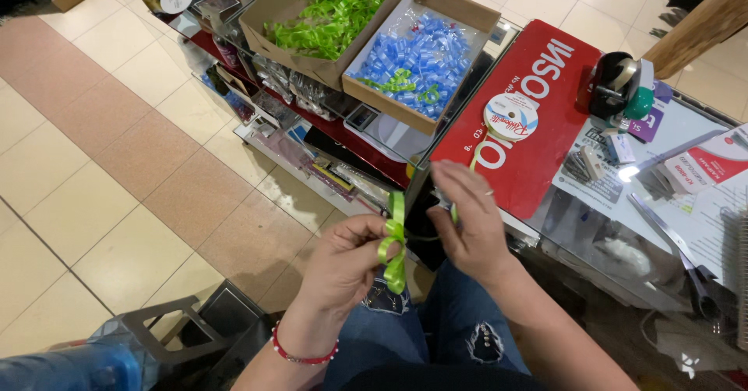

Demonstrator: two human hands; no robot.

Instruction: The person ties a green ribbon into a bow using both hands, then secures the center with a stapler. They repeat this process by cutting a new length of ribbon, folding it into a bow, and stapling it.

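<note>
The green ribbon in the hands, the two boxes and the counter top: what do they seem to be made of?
Green ribbon, pinched between left hand and right hand: probably thin plastic gift ribbon, since it is glossy and holds stiff loops. The two boxes: brown cardboard, matte, with raw cut edges. Counter top: apparently glass, as it is see-through and reflective.

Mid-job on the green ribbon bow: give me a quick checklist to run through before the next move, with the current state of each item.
1. Left hand pinches the green ribbon bow at its middle: ok.
2. Right hand is at the bow's tie strand: ok.
3. Bow loops are even: cannot tell.
4. Ribbon spool lies on the red board, close by: ok.
5. Box of green bows is open: ok.
6. Scissors lie on the counter: ok.
</note>
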